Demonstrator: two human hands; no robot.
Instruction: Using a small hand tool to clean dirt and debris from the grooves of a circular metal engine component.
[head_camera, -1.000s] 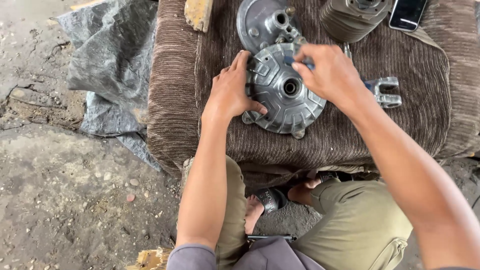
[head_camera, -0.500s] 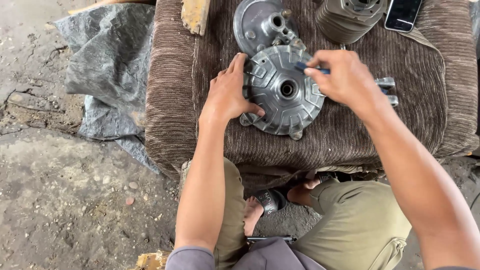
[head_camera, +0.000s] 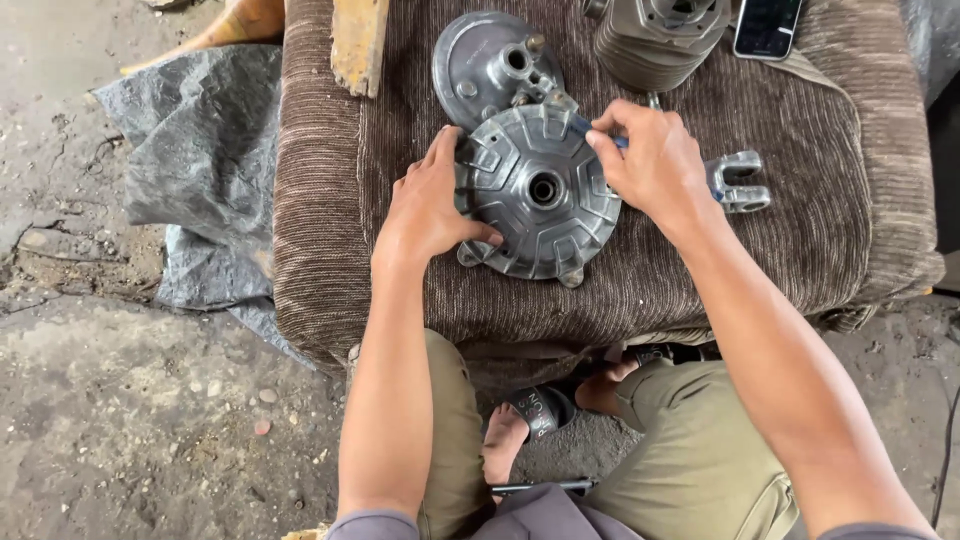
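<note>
- Bracing a round ribbed metal cover (head_camera: 540, 195), the left hand (head_camera: 432, 205) lies spread against its left rim, thumb on the lower face and fingers curled over the edge; the grip looks meant to stop the part from turning or sliding on the soft cloth.
- Pinched between thumb and fingers, a thin blue-handled tool (head_camera: 605, 136) sits in the right hand (head_camera: 655, 165), its tip at the cover's upper right rim. I cannot tell what the tip meets, since the fingers hide it.
- The cover lies face up in the middle of a brown ribbed cushion (head_camera: 320, 230), which serves in place of a tabletop; the padding probably keeps the metal from scraping and gives it a bed to settle into.
- Just behind the cover, touching or nearly so, lies a second round metal plate (head_camera: 485, 65) with a raised boss, kept close at hand.
- A finned cylinder (head_camera: 655, 40) stands at the cushion's far edge, and a dark phone (head_camera: 768, 25) lies beside it, both out of the way of the work.
- A forked metal bracket (head_camera: 742, 182) lies just right of the right hand, partly hidden by the wrist.
- A yellowish wooden block (head_camera: 358, 45) rests on the cushion's far left part.
- Grey plastic sheeting (head_camera: 200, 160) is crumpled on the dirt floor (head_camera: 130, 420) to the left.
- The person sits low, knees either side, a sandalled foot (head_camera: 525, 420) tucked beneath the cushion's near edge, which brings both hands directly over the cover.
</note>
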